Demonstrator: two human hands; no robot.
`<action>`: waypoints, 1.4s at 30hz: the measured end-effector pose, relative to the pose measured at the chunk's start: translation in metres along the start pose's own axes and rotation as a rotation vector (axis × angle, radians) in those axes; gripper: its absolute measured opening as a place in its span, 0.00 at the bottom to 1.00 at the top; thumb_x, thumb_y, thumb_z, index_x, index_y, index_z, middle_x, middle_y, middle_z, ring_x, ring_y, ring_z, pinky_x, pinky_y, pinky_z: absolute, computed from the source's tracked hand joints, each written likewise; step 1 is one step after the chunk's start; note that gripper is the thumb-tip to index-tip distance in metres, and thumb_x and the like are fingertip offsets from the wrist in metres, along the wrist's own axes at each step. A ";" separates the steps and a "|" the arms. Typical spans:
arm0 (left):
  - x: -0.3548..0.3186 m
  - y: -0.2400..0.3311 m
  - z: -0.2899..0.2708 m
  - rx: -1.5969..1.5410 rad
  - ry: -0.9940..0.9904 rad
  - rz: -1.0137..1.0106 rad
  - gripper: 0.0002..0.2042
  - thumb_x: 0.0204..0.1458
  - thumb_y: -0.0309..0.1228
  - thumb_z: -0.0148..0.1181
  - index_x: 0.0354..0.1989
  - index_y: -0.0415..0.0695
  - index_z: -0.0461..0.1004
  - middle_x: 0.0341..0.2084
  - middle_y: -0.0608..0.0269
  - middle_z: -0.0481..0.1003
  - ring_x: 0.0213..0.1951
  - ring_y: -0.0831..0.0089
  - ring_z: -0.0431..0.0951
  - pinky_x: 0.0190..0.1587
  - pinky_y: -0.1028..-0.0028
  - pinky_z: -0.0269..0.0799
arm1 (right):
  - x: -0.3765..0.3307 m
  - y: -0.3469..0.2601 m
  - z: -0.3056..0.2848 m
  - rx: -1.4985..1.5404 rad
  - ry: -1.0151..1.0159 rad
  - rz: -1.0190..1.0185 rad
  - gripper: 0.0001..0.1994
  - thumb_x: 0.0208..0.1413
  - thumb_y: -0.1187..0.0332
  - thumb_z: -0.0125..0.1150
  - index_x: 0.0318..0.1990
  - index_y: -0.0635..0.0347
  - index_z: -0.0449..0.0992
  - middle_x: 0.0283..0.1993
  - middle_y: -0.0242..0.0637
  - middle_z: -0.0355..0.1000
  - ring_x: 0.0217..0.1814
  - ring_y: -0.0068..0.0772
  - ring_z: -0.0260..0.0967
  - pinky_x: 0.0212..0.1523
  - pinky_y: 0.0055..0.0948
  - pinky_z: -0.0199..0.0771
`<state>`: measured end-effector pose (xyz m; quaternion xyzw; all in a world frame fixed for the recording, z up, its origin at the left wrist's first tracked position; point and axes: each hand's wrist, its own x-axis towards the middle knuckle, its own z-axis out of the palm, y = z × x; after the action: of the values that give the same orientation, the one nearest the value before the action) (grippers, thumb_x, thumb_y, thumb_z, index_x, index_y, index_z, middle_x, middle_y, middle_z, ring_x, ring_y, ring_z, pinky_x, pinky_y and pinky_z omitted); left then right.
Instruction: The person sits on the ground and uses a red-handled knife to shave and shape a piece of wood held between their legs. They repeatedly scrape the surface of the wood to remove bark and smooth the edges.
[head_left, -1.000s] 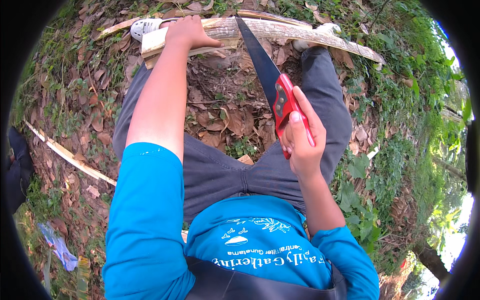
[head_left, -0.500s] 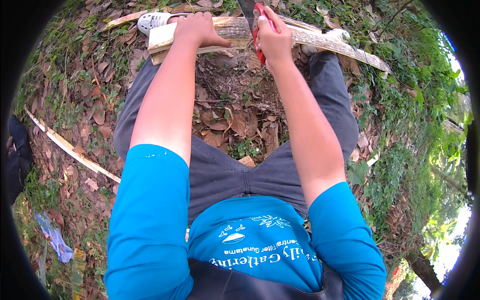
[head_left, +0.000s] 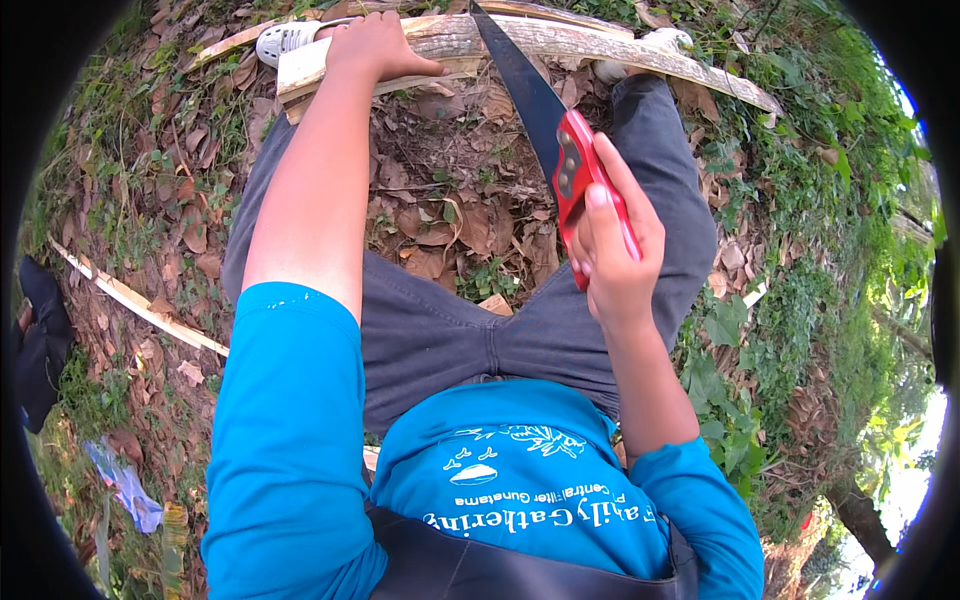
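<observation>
My right hand (head_left: 622, 240) is closed around the red handle of a hand saw (head_left: 530, 100). Its dark blade slants up and left, and the tip end meets the wood near the top of the view. My left hand (head_left: 372, 50) presses on a long, pale wooden plank (head_left: 460, 38), fingers over its far side and thumb along the near edge. The plank runs across in front of my feet, with patches of bark on it. Beneath its left end lies another piece of wood (head_left: 300, 108). The saw's teeth are too small to make out.
White clogs (head_left: 285, 42) are on my feet, beside the wood. Dry leaves (head_left: 470, 230) and low plants cover the ground. A thin wood strip (head_left: 140, 305) lies at left, near a dark-clothed person's part (head_left: 42, 340) and a bluish wrapper (head_left: 125, 485). A small wood offcut (head_left: 495, 304) lies between my legs.
My right hand has drawn the saw back toward my body and slightly right, exposing much more of the blade. My left hand stays on the plank; the view has shifted slightly.
</observation>
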<state>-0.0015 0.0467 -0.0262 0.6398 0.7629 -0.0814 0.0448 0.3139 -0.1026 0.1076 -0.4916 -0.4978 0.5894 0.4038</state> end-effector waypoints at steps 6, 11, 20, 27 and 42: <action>-0.010 0.003 -0.041 -0.136 -0.106 -0.051 0.53 0.30 0.72 0.74 0.56 0.35 0.78 0.53 0.43 0.81 0.59 0.51 0.80 0.64 0.54 0.71 | 0.155 0.029 0.053 0.085 0.005 0.001 0.18 0.71 0.71 0.57 0.65 0.66 0.76 0.24 0.22 0.66 0.20 0.12 0.56 0.19 0.20 0.57; -0.005 0.005 0.002 -0.024 0.060 -0.004 0.60 0.32 0.78 0.70 0.68 0.40 0.72 0.63 0.49 0.76 0.66 0.55 0.76 0.68 0.53 0.69 | 0.262 0.062 0.094 -0.065 0.037 -0.121 0.16 0.70 0.72 0.59 0.61 0.67 0.80 0.29 0.25 0.75 0.25 0.14 0.66 0.25 0.21 0.66; -0.008 -0.002 -0.004 -0.035 -0.031 -0.028 0.61 0.31 0.79 0.69 0.68 0.41 0.72 0.64 0.50 0.76 0.67 0.54 0.75 0.69 0.49 0.68 | 0.109 0.071 0.038 -0.115 0.030 -0.223 0.21 0.70 0.69 0.61 0.68 0.63 0.76 0.41 0.31 0.77 0.28 0.13 0.68 0.27 0.17 0.68; 0.002 -0.001 -0.001 -0.015 -0.013 -0.005 0.62 0.31 0.80 0.68 0.68 0.41 0.72 0.64 0.50 0.76 0.66 0.54 0.76 0.68 0.51 0.70 | -0.040 0.000 -0.037 0.089 -0.044 0.043 0.25 0.74 0.69 0.55 0.75 0.64 0.67 0.33 0.26 0.73 0.22 0.09 0.58 0.23 0.17 0.60; -0.012 0.008 -0.040 -0.119 -0.079 -0.052 0.56 0.32 0.70 0.75 0.64 0.36 0.73 0.61 0.46 0.77 0.65 0.53 0.76 0.68 0.54 0.68 | 0.235 0.033 0.074 0.137 -0.063 0.081 0.14 0.73 0.68 0.54 0.59 0.62 0.80 0.23 0.22 0.68 0.14 0.14 0.54 0.12 0.22 0.51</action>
<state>0.0097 0.0438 0.0150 0.6122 0.7804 -0.0622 0.1108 0.1969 0.1040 0.0352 -0.4637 -0.4487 0.6531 0.3963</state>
